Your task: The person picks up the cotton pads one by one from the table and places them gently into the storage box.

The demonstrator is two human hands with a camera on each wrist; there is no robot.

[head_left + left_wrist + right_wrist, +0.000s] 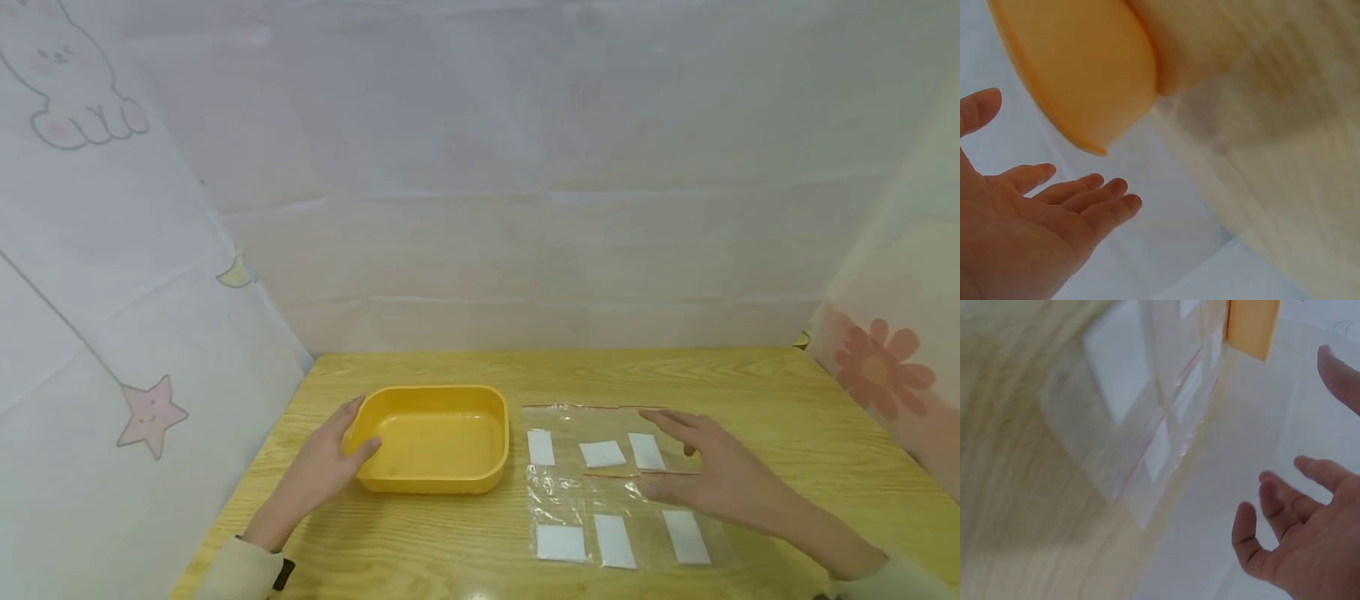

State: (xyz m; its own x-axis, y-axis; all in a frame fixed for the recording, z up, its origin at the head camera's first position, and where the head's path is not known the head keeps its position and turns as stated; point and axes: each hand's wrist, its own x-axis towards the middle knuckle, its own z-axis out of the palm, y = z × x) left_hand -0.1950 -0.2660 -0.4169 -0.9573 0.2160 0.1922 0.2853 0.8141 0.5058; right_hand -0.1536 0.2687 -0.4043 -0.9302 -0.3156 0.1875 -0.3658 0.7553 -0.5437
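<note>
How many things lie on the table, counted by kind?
Yellow tub: 1
Clear zip bags: 2, the second nearer
White slips: 6, three on each bag
Hands: 2, left hand and right hand
Total: 11

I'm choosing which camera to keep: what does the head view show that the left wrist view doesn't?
Only the head view shows the right hand hovering open over two clear zip bags with white labels, plus the printed curtains. Only the left wrist view shows the left hand's open palm from below, apart from the tub's underside. Both show the yellow tub, the left hand and the wooden table.
</note>
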